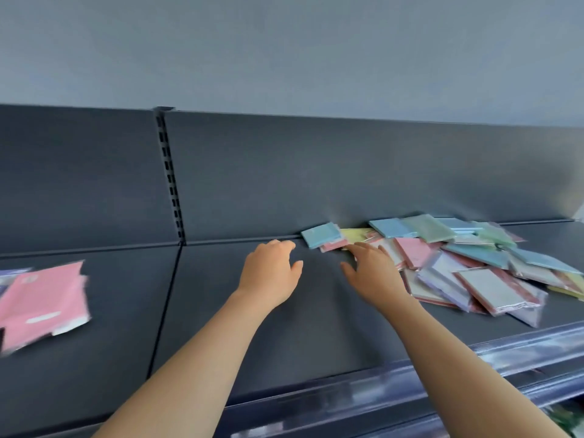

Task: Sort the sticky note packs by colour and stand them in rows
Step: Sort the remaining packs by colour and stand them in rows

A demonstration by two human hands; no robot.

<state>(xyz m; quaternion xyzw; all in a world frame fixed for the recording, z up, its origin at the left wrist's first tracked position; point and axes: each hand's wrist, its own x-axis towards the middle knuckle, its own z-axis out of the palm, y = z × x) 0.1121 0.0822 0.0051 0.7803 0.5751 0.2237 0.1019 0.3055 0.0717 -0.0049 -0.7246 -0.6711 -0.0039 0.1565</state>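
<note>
Head view: I look down on a dark shelf (221, 311) with both my bare hands stretched over it; the edges of the frame are smeared.
Task's things: the sticky note packs lie in one mixed heap (458, 263) on the right part of the shelf, flat and overlapping, with none standing.
Colours: blue, green, pink, yellow and lilac are jumbled together.
Nearest pack: a blue pack (320, 234) sits at the heap's left tip, close to the back panel (316, 169), with a yellow pack (355, 233) just beside it.
Right hand (371, 273): palm down with fingers spread, gripping nothing, at the heap's left edge; I cannot tell whether the fingertips touch a pack.
Left hand (271, 270): fingers loosely curled and empty, over bare shelf.
Key relation: the blue pack lies ahead, between the two hands, with its broad face up and its longer edge roughly along the back panel. My right hand is nearer the heap, my left nearer the free space.
Left bay: pink packs (44, 298) lie flat, well apart from the heap.
Progress: I judge the sorting barely begun.
</note>
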